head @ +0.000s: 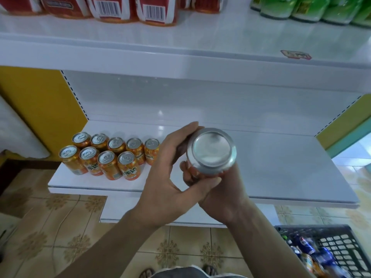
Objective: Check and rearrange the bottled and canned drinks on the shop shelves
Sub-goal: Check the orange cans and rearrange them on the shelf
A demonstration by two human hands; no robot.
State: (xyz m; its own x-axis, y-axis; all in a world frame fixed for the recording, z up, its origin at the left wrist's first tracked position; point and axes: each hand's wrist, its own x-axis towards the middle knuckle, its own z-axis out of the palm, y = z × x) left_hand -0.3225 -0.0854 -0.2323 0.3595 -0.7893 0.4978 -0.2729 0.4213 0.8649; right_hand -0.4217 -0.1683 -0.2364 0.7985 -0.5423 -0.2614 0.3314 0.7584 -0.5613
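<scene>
Both hands hold one drink can in front of the lower white shelf, its silver concave bottom turned up toward me. My left hand wraps the can's left side, fingers behind it and thumb across the front. My right hand grips it from below, with a little orange showing at the can's lower rim. Several orange cans stand upright in two rows at the shelf's left end.
The upper shelf carries red cartons on the left and green bottles on the right. A black plastic crate with blue and orange drinks sits on the tiled floor at lower right. Yellow side panels flank the shelf.
</scene>
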